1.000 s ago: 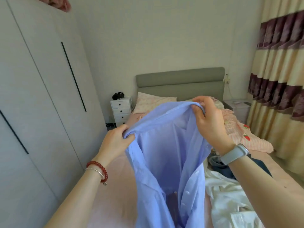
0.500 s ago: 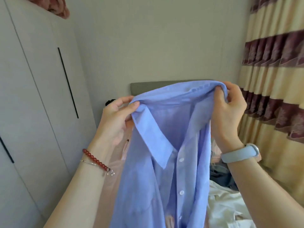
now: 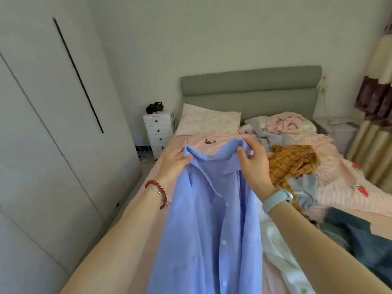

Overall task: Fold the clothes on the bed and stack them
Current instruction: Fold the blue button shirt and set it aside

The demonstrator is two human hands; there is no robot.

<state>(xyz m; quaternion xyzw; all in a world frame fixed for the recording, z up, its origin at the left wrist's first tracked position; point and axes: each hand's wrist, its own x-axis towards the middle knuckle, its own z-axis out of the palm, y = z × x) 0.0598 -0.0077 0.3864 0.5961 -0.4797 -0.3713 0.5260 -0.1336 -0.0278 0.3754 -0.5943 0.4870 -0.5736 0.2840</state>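
Opening step, centre frame: my left hand [image 3: 174, 164] and right hand [image 3: 255, 166] each pinch a shoulder of the blue button-up shirt [image 3: 210, 225], fingers curled on cloth, above the bed [image 3: 339, 166]. Next, I judge: lay it flat, then fold.

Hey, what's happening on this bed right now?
A person is sorting laundry. Both hands hold a light blue button-up shirt by its shoulders, the left hand at one side of the collar and the right hand at the other. It is not yet folded. An orange checked garment, a white garment and other clothes lie loose on the bed.
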